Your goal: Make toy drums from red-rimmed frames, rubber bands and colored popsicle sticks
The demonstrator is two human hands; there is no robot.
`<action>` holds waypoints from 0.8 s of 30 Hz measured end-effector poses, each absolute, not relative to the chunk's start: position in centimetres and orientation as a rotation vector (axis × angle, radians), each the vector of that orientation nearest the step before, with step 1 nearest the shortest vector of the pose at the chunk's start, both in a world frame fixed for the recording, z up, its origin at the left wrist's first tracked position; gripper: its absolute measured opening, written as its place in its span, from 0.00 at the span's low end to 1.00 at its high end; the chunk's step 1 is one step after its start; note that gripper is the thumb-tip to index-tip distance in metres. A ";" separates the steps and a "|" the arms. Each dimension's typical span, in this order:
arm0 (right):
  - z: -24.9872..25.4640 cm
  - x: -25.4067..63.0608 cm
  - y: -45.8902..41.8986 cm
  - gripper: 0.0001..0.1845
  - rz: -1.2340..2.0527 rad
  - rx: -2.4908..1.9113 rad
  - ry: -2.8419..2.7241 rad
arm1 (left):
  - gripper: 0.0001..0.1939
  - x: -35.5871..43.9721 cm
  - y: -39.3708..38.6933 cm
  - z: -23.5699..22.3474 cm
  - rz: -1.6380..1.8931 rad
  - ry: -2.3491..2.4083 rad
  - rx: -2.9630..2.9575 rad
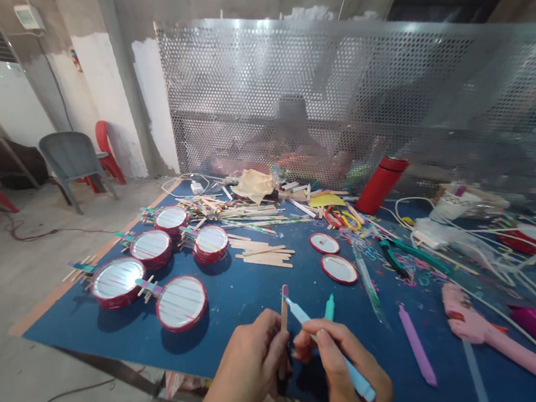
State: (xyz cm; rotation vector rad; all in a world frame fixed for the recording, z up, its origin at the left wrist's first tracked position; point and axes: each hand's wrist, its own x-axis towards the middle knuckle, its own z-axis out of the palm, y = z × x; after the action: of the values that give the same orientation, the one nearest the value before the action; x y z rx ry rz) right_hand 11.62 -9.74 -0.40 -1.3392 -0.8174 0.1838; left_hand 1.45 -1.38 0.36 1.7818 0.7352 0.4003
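Observation:
Between the thumb and fingers of my left hand (258, 350) stands a wooden craft stick (283, 312), its upper tip coloured purple-pink. My right hand (342, 367) grips a light blue marker (358, 374) like a pen, its tip at the stick's upper end. Just past my right fingers lies a teal marker (329, 307), partly hidden by them. Farther right is a purple marker (416, 345) on the blue tabletop (245, 303). Two white discs with red rims, one (339, 269) nearer and one (324, 243) behind it, lie beyond my hands.
Several red-rimmed, banjo-like crafts (181, 302) stand on the left. Loose craft sticks (267, 256) lie mid-table. A red bottle (382, 185) leans near the perforated metal panel (237, 101). Teal-handled pliers (414, 255), rubber bands, white cables and a pink glue gun (501, 336) crowd the right side.

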 end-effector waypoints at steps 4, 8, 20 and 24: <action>-0.2 11.6 -9.7 0.11 0.203 -1.338 -0.814 | 0.10 1.4 -1.3 0.2 0.388 0.733 1.778; -0.3 11.5 -9.8 0.11 0.192 -1.338 -0.807 | 0.10 1.4 -1.4 0.4 0.393 0.749 1.767; -0.2 11.5 -9.8 0.11 0.204 -1.329 -0.837 | 0.10 1.4 -1.5 0.2 0.399 0.749 1.766; -0.3 11.5 -9.9 0.11 0.151 -1.359 -0.800 | 0.10 1.5 -1.5 0.4 0.414 0.750 1.776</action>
State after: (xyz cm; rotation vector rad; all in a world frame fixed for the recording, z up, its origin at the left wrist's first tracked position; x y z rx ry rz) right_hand 11.53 -9.86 -0.34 -1.3588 -0.8005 0.1514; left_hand 1.46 -1.53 0.43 1.7758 0.7503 0.4136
